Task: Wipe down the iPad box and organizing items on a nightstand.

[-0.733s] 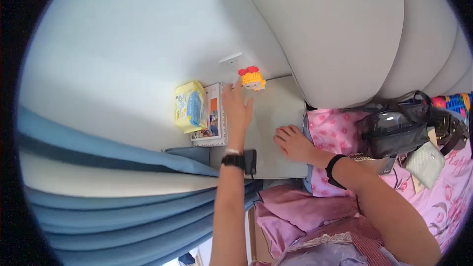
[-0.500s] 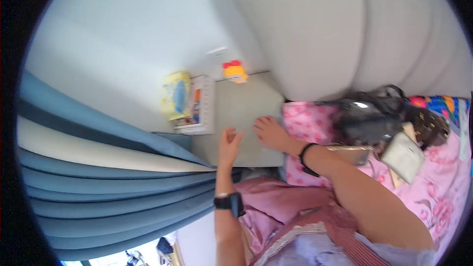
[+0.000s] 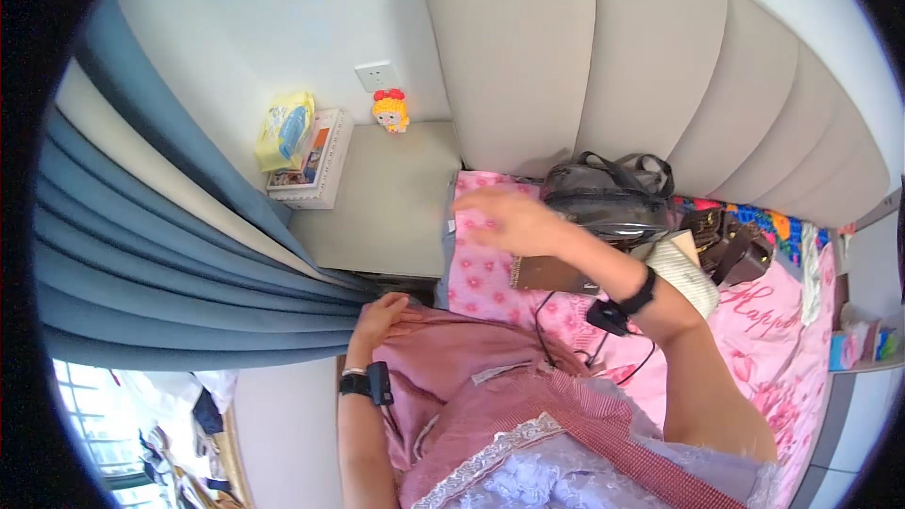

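My right hand is blurred in motion above the pink floral bed cover. Its fingers look spread, with nothing seen in them. Just beyond the hand stands a dark see-through handbag. Partly under the right forearm lies a flat brown pouch with a gold edge. My left hand rests on the pink skirt in my lap, its fingers loosely bent and holding nothing that I can see. Both wrists carry black bands with small devices.
A beige bedside table holds a yellow toy figure with a red bow, and a white box under a yellow packet. A whitish pouch and brown bag lie right. Blue curtains hang left.
My view has swung to the right. Both hands have left the bedside table: the right now hovers over the bed by the bags, the left has come back to my lap.
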### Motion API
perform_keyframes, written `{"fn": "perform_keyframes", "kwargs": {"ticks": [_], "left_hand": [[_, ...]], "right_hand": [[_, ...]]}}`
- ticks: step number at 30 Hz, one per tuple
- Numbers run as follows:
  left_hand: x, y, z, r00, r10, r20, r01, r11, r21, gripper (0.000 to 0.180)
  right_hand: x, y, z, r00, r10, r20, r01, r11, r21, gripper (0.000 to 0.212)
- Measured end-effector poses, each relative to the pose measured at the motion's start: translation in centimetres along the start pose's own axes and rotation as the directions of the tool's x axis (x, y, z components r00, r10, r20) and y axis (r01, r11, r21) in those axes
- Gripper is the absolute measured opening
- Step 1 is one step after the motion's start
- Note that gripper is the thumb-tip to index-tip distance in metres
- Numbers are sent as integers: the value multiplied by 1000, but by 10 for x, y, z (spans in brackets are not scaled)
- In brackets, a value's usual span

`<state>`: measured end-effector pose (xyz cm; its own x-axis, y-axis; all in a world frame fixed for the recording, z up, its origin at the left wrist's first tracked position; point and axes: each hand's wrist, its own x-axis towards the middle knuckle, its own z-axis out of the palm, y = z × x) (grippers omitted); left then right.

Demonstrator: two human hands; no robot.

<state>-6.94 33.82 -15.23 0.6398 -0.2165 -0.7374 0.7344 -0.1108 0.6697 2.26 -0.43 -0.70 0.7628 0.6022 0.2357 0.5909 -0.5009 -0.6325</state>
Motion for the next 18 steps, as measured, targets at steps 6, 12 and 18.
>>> {"fn": "perform_keyframes", "kwargs": {"ticks": [6, 12, 18], "left_hand": [[13, 3, 4, 1000, -1, -15, 2, 994, 106, 37], [20, 12, 8, 998, -52, 43, 46, 992, 120, 42], [13, 7, 6, 999, 4, 49, -7, 998, 68, 45]], "right_hand": [[-107, 22, -145, 808, 307, -503, -532, 747, -398, 33], [-148, 58, -140, 830, 317, -459, -474, 835, -280, 43], [-137, 66, -120, 891, 242, -383, -436, 690, -578, 41]]}}
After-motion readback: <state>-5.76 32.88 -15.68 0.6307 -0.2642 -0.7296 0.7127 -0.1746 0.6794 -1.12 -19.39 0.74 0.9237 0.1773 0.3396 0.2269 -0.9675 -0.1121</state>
